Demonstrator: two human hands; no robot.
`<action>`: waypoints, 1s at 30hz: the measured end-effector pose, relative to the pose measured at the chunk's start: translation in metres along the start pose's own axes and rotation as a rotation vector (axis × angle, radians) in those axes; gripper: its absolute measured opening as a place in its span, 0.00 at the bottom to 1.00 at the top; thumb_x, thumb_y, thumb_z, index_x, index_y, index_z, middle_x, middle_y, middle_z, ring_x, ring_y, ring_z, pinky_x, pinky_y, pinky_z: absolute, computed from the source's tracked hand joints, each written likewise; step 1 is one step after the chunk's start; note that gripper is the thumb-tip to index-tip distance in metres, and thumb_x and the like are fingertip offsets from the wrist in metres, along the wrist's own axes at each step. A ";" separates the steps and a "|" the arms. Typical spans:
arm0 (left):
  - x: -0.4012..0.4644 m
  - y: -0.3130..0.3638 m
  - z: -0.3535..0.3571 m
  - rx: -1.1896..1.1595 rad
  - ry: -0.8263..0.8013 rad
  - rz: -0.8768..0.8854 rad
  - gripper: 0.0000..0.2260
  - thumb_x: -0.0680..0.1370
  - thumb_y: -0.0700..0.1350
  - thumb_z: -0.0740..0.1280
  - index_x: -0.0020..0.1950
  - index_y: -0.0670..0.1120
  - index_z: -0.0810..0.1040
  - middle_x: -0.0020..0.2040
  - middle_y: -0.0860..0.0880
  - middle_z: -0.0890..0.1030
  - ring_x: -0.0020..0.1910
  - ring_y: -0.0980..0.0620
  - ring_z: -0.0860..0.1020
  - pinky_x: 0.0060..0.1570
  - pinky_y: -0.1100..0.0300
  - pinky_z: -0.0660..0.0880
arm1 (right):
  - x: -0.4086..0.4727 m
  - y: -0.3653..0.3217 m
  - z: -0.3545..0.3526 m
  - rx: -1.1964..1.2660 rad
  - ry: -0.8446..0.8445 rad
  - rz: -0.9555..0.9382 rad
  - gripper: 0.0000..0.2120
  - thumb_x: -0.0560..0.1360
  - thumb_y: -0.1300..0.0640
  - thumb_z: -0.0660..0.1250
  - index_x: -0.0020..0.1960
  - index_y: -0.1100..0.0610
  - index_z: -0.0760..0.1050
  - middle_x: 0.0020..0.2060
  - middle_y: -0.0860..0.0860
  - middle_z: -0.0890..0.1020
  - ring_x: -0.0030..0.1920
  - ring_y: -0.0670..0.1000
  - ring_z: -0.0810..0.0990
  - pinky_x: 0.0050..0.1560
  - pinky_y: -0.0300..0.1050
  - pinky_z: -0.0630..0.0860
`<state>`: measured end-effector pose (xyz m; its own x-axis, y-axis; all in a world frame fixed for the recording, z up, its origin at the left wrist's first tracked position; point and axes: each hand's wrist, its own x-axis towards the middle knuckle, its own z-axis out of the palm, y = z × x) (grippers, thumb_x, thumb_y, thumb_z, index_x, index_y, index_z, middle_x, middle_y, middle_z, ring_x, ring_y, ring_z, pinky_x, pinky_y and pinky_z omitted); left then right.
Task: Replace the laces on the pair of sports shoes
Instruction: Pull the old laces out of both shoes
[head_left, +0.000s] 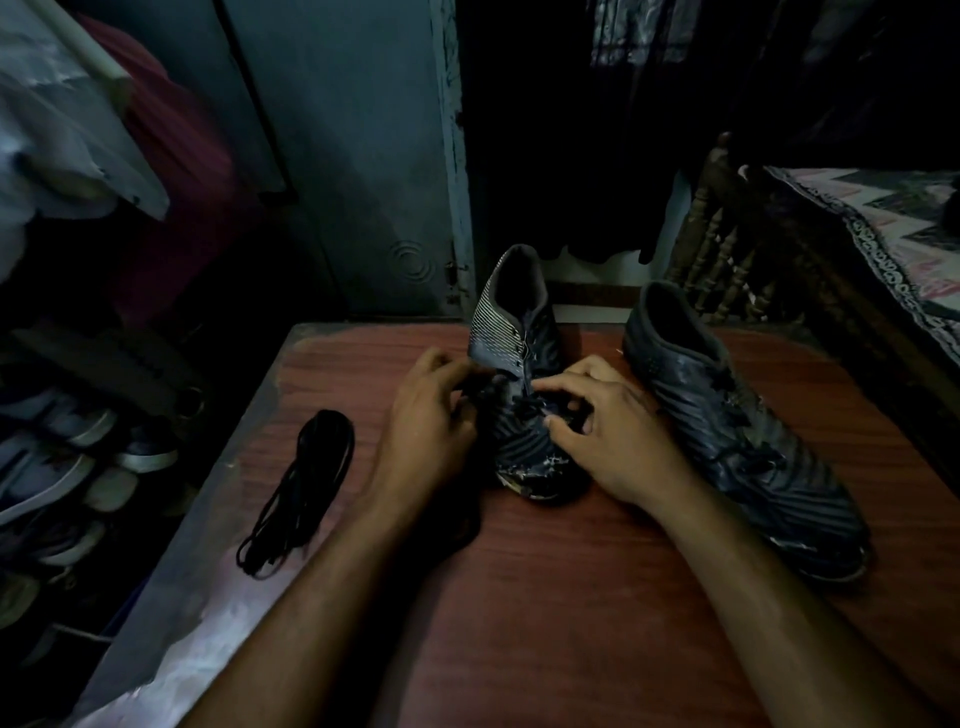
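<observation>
A bundle of loose black laces (298, 493) lies on the brown wooden table (545, 597). My left hand (428, 415) and right hand (608, 431) pinch the lace on the middle dark striped shoe (519, 364). I should pull each crossing gently, evenly.

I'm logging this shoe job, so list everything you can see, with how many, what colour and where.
sports shoes: two, dark with pale stripes, on the table; one between the hands, the other to its right
loose laces: one bundle, black, left part of the table
table: one, reddish-brown wood
shoe rack: several shoes, far left
bed cover: one, patterned, far right
left hand: fingers curled at the lacing
right hand: fingers curled at the lacing
</observation>
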<state>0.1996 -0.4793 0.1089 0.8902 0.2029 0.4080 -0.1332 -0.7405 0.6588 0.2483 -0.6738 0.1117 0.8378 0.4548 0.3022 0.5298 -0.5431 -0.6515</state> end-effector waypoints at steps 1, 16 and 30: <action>0.001 0.000 0.000 -0.030 0.011 -0.005 0.20 0.73 0.28 0.66 0.56 0.48 0.85 0.55 0.51 0.76 0.52 0.56 0.79 0.54 0.76 0.70 | 0.000 -0.001 0.000 -0.006 -0.010 -0.004 0.16 0.76 0.60 0.71 0.63 0.50 0.80 0.48 0.42 0.71 0.46 0.35 0.73 0.46 0.24 0.66; -0.007 0.005 -0.001 0.155 -0.164 0.174 0.11 0.81 0.51 0.67 0.63 0.61 0.79 0.59 0.59 0.74 0.54 0.57 0.77 0.46 0.53 0.78 | -0.005 -0.007 0.003 -0.200 0.048 -0.093 0.02 0.80 0.53 0.66 0.51 0.50 0.76 0.48 0.43 0.74 0.48 0.44 0.74 0.48 0.39 0.67; -0.011 0.021 0.000 0.286 -0.170 0.108 0.11 0.81 0.59 0.56 0.61 0.61 0.72 0.61 0.59 0.70 0.51 0.50 0.78 0.35 0.58 0.62 | -0.004 -0.007 0.009 -0.106 0.101 -0.147 0.09 0.82 0.51 0.59 0.57 0.54 0.74 0.49 0.42 0.74 0.46 0.42 0.72 0.46 0.40 0.68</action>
<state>0.1872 -0.4965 0.1184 0.9405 0.0218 0.3392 -0.1247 -0.9063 0.4039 0.2399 -0.6652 0.1091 0.7564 0.4647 0.4603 0.6540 -0.5493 -0.5202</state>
